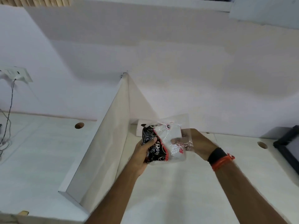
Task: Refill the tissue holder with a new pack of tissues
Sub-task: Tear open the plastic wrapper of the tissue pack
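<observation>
A tissue pack (166,141) in clear plastic wrap with a black and red printed end is held above the white desk. My left hand (144,152) grips the black printed end of the pack. My right hand (195,143) holds the clear side of the wrap, with fingers partly inside or behind the plastic. A white box-shaped tissue holder (140,129) with a dark opening stands behind the pack against the wall, mostly hidden by it.
A white divider panel (103,143) stands to the left of my hands. The white desk (178,191) has round cable holes (79,125) (262,145). A black-framed object (288,146) lies at the right edge. A wall socket with cables (17,75) is far left.
</observation>
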The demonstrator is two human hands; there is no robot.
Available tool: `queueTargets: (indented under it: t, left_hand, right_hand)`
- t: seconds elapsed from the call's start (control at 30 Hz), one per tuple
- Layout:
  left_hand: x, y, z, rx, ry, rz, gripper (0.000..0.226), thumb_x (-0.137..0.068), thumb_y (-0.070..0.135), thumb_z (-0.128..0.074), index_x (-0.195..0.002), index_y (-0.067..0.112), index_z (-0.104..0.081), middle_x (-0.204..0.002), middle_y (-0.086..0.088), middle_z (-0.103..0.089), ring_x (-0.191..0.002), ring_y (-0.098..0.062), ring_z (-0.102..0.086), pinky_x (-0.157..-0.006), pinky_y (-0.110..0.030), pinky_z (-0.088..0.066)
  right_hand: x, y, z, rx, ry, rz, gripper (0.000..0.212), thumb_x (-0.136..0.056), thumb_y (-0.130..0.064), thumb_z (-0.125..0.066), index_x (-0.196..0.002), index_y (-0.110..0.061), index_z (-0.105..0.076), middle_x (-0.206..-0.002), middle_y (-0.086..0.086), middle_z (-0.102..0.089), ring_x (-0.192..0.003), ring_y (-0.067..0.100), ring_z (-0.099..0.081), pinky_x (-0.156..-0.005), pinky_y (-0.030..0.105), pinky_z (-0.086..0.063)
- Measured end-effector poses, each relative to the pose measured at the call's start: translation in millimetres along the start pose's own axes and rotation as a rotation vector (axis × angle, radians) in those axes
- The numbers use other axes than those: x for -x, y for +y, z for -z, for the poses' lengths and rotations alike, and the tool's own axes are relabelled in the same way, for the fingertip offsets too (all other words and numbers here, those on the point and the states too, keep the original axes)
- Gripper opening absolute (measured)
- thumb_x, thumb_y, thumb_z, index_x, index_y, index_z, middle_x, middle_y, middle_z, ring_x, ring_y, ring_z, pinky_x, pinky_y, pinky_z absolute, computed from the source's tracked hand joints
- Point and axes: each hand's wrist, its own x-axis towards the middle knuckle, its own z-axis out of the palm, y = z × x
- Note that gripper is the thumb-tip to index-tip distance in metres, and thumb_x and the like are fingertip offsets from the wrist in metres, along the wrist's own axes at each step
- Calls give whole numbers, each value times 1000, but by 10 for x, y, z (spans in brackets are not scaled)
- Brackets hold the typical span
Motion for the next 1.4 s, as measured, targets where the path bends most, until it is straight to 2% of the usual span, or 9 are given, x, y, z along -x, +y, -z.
queueTargets:
  t: [0.07,0.23,0.43,0.63,0.83,1.0,1.2,1.33,1.4]
  left_hand:
    - [-69,-52,97,8,42,24,39,-82,21,-73,-117,6,-65,-100,-11,-75,-93,-27,-72,-88,-43,-56]
    - [-330,-218,418,-6,153,97,39,-84,15,-71,-122,3,-65,-115,-19,-72,-100,-31,-71,-82,-39,-59]
    - [-679,-490,618,-91,200,203,26,-89,10,-67,-115,11,-66,-107,-16,-74,-92,-31,-70,-52,-26,-56]
    - [-908,-1085,949,-233,269,388,37,-86,10,-69,-123,5,-64,-110,-21,-73,-101,-38,-70,-92,-53,-56]
    - [-874,-1507,1139,-311,327,596,37,-88,20,-68,-122,7,-64,-111,-19,-73,-102,-36,-69,-75,-42,-56]
    - [-919,-1595,1194,-241,347,724,46,-87,49,-66,-112,10,-65,-99,-8,-71,-92,-26,-67,-67,-32,-54]
    - [-1107,-1666,1257,-322,424,725,51,-83,57,-64,-117,19,-66,-117,-8,-68,-110,-30,-62,-101,-45,-50]
    - [-1183,-1548,1219,-475,450,581,23,-89,39,-63,-93,17,-68,-94,-6,-69,-86,-23,-63,-77,-31,-50]
    - [-1222,-1470,1237,-540,459,509,14,-91,26,-61,-96,15,-67,-85,-3,-65,-80,-20,-58,-67,-26,-43]
  right_hand:
    - [-53,101,12,-75,23,-27,12,-84,-14,-73,-95,-12,-76,-92,8,-75,-85,23,-69,-78,37,-54]
    - [-168,469,168,-257,148,-137,30,-86,-13,-66,-113,-2,-70,-115,23,-72,-100,35,-69,-90,48,-53]
    - [-109,981,444,-667,416,-225,16,-93,-15,-56,-101,-11,-69,-98,9,-71,-80,21,-73,-67,33,-58]
    - [-82,1377,237,-872,445,-290,23,-92,-16,-52,-111,-14,-65,-96,8,-72,-86,28,-66,-60,35,-53]
    - [-353,1934,-351,-929,240,-500,33,-87,-10,-56,-118,-4,-66,-110,13,-75,-94,29,-74,-69,39,-61]
    - [-668,2492,-564,-726,97,-667,55,-79,-16,-76,-131,-5,-60,-134,19,-63,-123,39,-59,-102,58,-48]
    - [-910,2811,-535,-408,167,-754,32,-88,-9,-69,-119,-4,-66,-117,14,-71,-107,31,-66,-83,41,-57]
    - [-1027,2833,-585,95,242,-723,31,-80,-27,-78,-102,-7,-68,-99,8,-73,-98,30,-69,-84,40,-57]
    - [-1059,2758,-611,245,301,-708,49,-77,-34,-79,-115,-9,-61,-109,7,-67,-106,30,-63,-86,38,-52]
